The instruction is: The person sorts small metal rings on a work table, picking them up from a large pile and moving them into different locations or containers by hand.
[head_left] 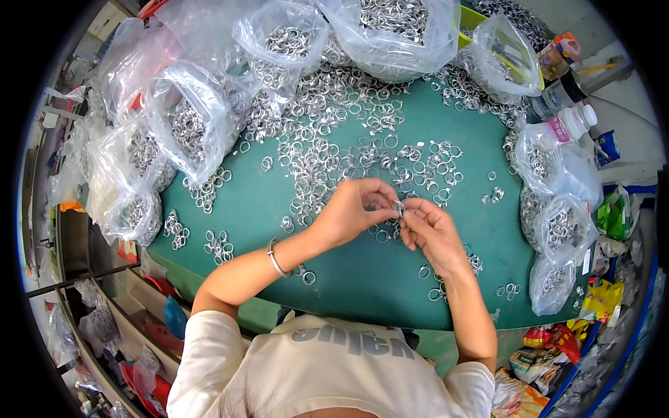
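Near the middle of the green table (334, 282), my two hands meet over the loose rings. My left hand (359, 209), with a bangle on its wrist, pinches a small silver ring (398, 208) between thumb and fingertips. From the other side, my right hand (428, 230) is closed on the same ring, its fingers curled. Fingertips cover part of the ring, so its shape is hard to make out. A heap of silver rings (313, 167) spreads just beyond my hands. Small clusters lie nearer, such as the rings (219, 247) at the left.
Open plastic bags of rings (188, 132) line the left and far edges; more bags (557, 230) stand along the right. A white bottle (575, 122) and a dark-lidded jar (557, 97) are at the far right. Below the left edge are drawers (129, 292); colourful packets (550, 341) lie at the lower right.
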`<state>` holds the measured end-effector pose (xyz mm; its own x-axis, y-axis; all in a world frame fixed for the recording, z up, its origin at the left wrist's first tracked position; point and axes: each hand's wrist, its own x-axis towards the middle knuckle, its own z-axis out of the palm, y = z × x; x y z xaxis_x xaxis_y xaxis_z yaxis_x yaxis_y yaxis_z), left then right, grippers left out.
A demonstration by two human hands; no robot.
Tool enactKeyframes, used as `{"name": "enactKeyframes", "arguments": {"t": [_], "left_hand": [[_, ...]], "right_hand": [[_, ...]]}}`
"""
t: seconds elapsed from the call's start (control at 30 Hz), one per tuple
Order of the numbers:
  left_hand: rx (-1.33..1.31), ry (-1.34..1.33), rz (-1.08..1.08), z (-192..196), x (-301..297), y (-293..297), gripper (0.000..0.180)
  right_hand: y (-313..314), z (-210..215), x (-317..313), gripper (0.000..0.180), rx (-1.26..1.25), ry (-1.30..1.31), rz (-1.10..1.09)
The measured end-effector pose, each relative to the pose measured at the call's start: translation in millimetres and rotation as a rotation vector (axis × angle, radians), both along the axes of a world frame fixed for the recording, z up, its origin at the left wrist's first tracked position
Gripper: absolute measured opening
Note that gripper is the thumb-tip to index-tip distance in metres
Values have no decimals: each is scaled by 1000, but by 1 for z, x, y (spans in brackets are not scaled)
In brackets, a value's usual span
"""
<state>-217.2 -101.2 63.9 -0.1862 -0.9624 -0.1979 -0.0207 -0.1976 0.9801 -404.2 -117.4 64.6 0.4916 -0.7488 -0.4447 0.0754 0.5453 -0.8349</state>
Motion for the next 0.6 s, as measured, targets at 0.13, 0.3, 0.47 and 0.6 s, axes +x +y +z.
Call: {"name": "enactKeyframes", "arguments": {"t": [0.13,0.3,0.47,0.6], "left_hand": [[61,12,-101,6,5,1,13],[-150,47,47,0,-6,10,6],[48,546,121,-11,-13,21,4],[236,790,190,-4,-25,34,8]], "right_hand": [[1,-2,-3,10,-101,121,38],[10,3,5,8,-216,165,15],[11,25,2,10,40,-45,91],[8,37,-5,11,162,-108,128]]}}
